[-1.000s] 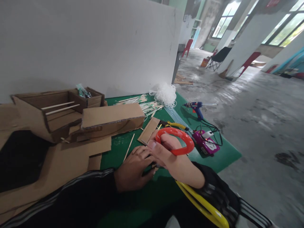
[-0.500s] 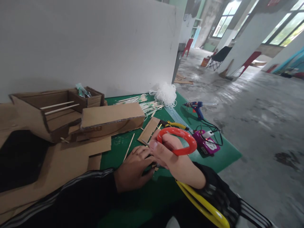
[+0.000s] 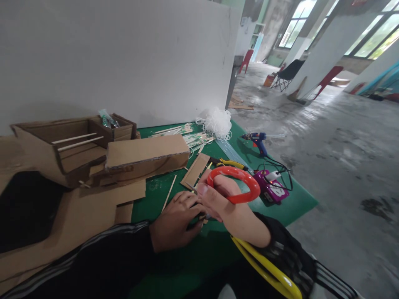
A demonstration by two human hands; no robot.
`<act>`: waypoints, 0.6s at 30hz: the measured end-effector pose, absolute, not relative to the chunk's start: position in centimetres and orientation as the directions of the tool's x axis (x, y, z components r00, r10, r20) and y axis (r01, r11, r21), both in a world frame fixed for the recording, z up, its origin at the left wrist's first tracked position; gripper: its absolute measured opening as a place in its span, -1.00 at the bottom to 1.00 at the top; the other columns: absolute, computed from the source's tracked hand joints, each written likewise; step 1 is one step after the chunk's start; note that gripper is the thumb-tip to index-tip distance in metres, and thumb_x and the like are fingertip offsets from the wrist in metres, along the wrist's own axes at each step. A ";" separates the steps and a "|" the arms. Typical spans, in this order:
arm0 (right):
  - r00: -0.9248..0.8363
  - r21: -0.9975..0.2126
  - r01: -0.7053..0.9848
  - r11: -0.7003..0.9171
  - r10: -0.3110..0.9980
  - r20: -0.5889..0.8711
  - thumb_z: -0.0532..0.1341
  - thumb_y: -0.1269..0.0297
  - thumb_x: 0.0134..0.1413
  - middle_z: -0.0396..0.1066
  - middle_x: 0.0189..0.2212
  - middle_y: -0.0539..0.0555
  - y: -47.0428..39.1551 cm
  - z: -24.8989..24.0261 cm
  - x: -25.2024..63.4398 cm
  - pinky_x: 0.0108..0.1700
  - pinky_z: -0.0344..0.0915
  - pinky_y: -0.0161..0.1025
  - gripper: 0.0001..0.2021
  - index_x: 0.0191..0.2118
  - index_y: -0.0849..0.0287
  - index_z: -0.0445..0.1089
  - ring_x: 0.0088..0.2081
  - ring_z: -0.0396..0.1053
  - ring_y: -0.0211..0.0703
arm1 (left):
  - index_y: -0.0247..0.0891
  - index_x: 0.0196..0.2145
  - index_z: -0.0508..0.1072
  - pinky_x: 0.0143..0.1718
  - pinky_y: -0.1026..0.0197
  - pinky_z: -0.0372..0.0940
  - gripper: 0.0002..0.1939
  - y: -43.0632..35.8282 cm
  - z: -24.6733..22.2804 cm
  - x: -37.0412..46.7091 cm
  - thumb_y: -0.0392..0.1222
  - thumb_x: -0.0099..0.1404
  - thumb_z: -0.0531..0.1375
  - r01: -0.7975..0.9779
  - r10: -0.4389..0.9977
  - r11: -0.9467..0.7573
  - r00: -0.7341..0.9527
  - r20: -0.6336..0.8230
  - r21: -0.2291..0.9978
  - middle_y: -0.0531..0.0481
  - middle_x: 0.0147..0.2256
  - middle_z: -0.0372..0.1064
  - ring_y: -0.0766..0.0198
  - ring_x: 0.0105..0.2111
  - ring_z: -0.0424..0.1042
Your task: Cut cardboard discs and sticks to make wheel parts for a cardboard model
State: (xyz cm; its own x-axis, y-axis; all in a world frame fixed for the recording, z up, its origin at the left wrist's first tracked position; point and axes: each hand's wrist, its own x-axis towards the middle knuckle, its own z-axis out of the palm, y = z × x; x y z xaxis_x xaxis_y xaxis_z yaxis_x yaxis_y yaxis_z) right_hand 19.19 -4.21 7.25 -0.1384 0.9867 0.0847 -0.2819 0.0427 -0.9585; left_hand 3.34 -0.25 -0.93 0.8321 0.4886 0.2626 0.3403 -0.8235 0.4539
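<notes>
I have my left hand (image 3: pixel 176 220) low over the green tabletop (image 3: pixel 156 185), palm down, fingers bent and meeting the right hand (image 3: pixel 220 197). Can't tell if the left grips anything; its fingertips are hidden. The right is closed, thumb and fingers pinched on a thin pointed piece (image 3: pixel 192 188) whose tip pokes out toward the left. A red loop (image 3: pixel 249 182) sits around the right fingers; how it joins the pointed piece is hidden. Small bits (image 3: pixel 205 219) show between the hands, too covered to name.

A yellow loop (image 3: pixel 264 265) runs under the right wrist, alongside the black sleeve (image 3: pixel 288 259). One loose stick (image 3: pixel 169 193) lies just beside the left hand. Beyond the hands, a flat cardboard piece (image 3: pixel 196 169) lies on the tabletop, with yellow-handled pliers (image 3: pixel 232 163) just to its right.

Farther back: a bundle of sticks (image 3: pixel 176 130) and a pile of white string (image 3: pixel 218 124), clear strips (image 3: pixel 230 153) running from it toward the pliers. At right, a blue glue gun (image 3: pixel 258 143) and a purple power strip (image 3: pixel 271 189) with a white plug (image 3: pixel 273 176) in it. At left, a closed cardboard box (image 3: pixel 148 153) and an open cardboard box (image 3: pixel 71 145) with two sticks across it.
</notes>
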 end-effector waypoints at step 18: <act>-0.120 -0.964 -0.261 0.053 0.989 0.087 0.27 0.01 0.21 0.06 -0.67 -0.22 -4.2 7.1 19.2 -0.65 -0.15 -0.33 -0.68 -0.39 0.12 0.25 -0.69 -0.08 -0.43 | -0.17 -0.19 0.48 0.10 -0.04 0.21 -0.85 -0.2 -1.2 3.4 -0.12 0.34 0.15 0.361 0.501 -0.821 0.826 0.257 0.443 -0.10 -0.07 0.48 0.01 0.02 0.35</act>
